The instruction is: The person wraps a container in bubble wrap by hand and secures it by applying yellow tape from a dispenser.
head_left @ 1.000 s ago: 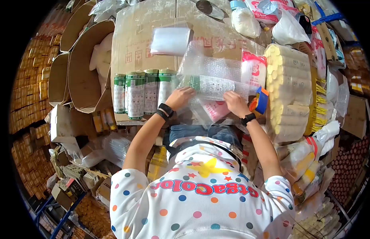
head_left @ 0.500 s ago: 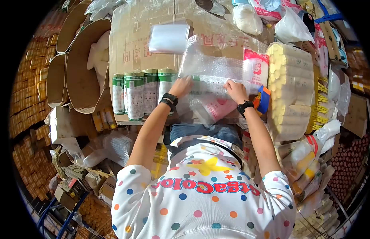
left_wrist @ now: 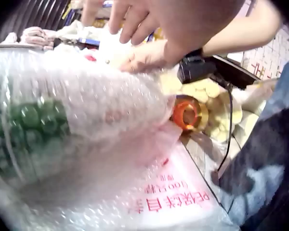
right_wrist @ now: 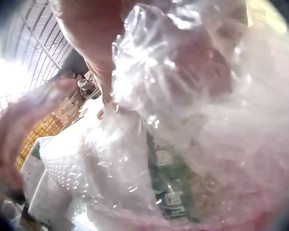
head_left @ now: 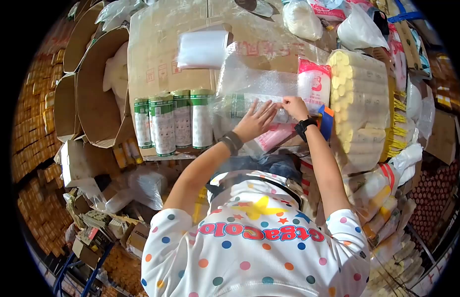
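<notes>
A white and green cylindrical pack (head_left: 238,105) lies on its side under clear bubble wrap (left_wrist: 106,106). My left hand (head_left: 257,120) is over the wrapped pack with its fingers straight and slightly spread, its fingertips close to my right hand. Beside it, my right hand (head_left: 295,107) pinches the gathered bubble wrap (right_wrist: 149,62) at the pack's right end. In the right wrist view the film bunches up against the fingers and covers some of them. Partly under the roll is a pink and white printed bag (head_left: 272,136).
Several upright green and white packs (head_left: 163,126) stand on the left of the cardboard (head_left: 160,59). Clear plastic bags (head_left: 202,49) lie behind. At right are a blue and orange tape dispenser (head_left: 327,119), a pink and white bag (head_left: 314,84) and bundled cream rolls (head_left: 356,99).
My left hand has left the wrap's left end and moved right, its fingers straightening, to come beside the right hand. My right hand stays at the right end with the film.
</notes>
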`<state>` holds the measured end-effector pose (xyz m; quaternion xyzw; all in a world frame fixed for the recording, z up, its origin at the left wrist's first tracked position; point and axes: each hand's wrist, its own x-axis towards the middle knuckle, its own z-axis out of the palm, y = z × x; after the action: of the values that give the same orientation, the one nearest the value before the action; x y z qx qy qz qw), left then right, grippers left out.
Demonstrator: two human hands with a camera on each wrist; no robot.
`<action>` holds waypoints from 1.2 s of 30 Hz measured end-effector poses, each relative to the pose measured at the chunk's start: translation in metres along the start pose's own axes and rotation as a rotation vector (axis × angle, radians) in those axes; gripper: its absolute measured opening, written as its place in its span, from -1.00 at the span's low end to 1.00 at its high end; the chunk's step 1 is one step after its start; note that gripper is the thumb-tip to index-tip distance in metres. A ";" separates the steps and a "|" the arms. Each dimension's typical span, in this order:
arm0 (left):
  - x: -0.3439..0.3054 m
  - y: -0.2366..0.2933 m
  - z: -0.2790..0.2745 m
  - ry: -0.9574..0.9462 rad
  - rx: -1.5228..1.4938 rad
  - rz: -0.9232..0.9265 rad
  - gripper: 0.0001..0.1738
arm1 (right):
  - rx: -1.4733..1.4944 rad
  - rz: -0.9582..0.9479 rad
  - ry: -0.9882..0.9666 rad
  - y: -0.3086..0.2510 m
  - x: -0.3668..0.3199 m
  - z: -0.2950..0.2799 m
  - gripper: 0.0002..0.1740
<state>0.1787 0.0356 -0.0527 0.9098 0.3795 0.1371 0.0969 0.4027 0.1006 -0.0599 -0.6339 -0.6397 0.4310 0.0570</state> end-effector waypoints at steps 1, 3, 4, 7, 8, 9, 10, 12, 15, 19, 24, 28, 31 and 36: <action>0.007 0.008 0.002 -0.020 0.084 -0.035 -0.16 | 0.009 -0.007 0.000 0.003 0.000 0.000 -0.45; 0.004 -0.011 0.018 -0.167 0.244 -0.021 0.13 | -0.002 -0.018 0.063 0.007 -0.001 -0.003 -0.46; 0.007 -0.014 0.021 -0.154 0.196 -0.033 0.11 | -0.023 -0.021 0.120 0.006 -0.004 -0.002 -0.47; 0.007 -0.013 0.023 -0.115 0.058 -0.079 0.06 | -0.183 -0.102 0.265 -0.017 -0.016 -0.002 -0.62; 0.011 -0.017 0.022 -0.093 0.021 -0.092 0.04 | -0.221 -0.253 0.359 -0.024 -0.018 0.000 -0.64; 0.011 -0.020 0.024 -0.109 -0.004 -0.090 0.02 | -0.258 -0.399 0.449 -0.031 -0.023 0.004 -0.66; 0.009 -0.021 0.026 -0.127 -0.033 -0.088 0.01 | -0.219 -0.420 0.355 -0.044 -0.030 0.012 -0.62; 0.011 -0.022 0.017 -0.212 -0.018 -0.079 0.03 | -0.229 -0.519 0.295 -0.056 -0.044 0.031 -0.56; 0.013 -0.029 0.021 -0.129 -0.038 -0.053 -0.02 | -0.328 -0.540 0.195 -0.053 -0.067 0.050 -0.22; 0.013 -0.040 0.021 -0.107 -0.225 -0.013 -0.07 | -0.617 -0.434 0.291 -0.041 -0.067 0.069 -0.06; -0.018 -0.043 0.011 0.002 -0.027 -0.217 -0.17 | -0.624 -0.367 0.311 -0.025 -0.050 0.077 -0.24; -0.045 -0.043 0.012 0.019 0.077 -0.474 -0.20 | -0.591 -0.353 0.298 -0.032 -0.052 0.073 -0.19; -0.036 -0.034 0.016 0.083 0.057 -0.558 -0.18 | -0.572 -0.364 0.325 -0.033 -0.051 0.077 -0.17; -0.024 -0.040 0.013 0.056 0.044 -0.533 -0.30 | -0.328 -0.349 0.553 -0.009 -0.065 0.039 -0.25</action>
<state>0.1398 0.0455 -0.0804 0.7754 0.6112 0.1237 0.0992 0.3841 0.0274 -0.0478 -0.6084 -0.7592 0.1186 0.1983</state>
